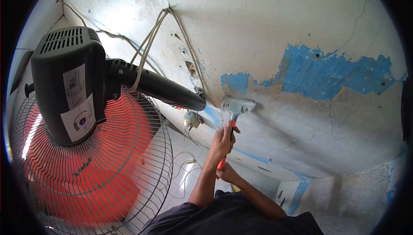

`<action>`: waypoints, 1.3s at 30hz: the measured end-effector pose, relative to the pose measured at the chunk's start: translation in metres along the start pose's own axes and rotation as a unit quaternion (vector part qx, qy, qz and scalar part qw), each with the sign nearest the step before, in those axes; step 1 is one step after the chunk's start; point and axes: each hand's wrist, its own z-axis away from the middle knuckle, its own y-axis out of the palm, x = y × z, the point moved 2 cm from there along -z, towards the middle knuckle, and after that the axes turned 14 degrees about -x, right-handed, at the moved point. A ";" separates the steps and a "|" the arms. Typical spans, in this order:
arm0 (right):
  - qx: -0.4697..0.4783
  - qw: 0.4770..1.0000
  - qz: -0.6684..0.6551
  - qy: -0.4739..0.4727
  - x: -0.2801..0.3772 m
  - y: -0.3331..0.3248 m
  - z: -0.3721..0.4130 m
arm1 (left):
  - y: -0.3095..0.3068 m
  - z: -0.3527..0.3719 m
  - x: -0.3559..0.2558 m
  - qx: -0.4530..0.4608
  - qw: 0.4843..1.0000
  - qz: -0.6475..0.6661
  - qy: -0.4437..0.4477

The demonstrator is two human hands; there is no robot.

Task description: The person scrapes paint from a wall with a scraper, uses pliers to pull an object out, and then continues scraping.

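At the left of the frame I see the fan, apart from the work. At centre the left hand clenches the scraper high on its red handle, nearer the blade. The right hand grips the handle's end just below. The scraper's long axis runs near upright, with the blade pointing up and touching the wall. Blue paint lies to the upper right.

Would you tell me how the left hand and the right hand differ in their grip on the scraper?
The left hand grips the scraper high, just under its metal head; the right hand holds the red handle's lower end. The left hand is close to the wall; the right hand lies farther back from it. Both are closed on the one handle.
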 end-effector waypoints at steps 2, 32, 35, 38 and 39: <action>-0.002 0.999 0.035 -0.022 0.034 -0.002 -0.004 | 0.005 0.004 -0.026 -0.003 1.000 0.009 0.029; -0.023 0.996 -0.078 0.029 0.027 -0.024 0.042 | 0.026 0.027 -0.007 0.036 0.998 0.050 -0.014; -0.034 0.996 -0.071 0.049 0.041 -0.024 0.044 | 0.029 0.030 -0.024 0.029 0.999 0.044 0.002; -0.039 0.993 -0.086 0.066 0.047 -0.019 0.045 | 0.027 0.027 -0.018 0.018 0.999 0.046 -0.018; -0.032 0.994 -0.086 0.061 0.041 -0.019 0.047 | 0.026 0.029 -0.013 0.020 0.999 0.043 -0.021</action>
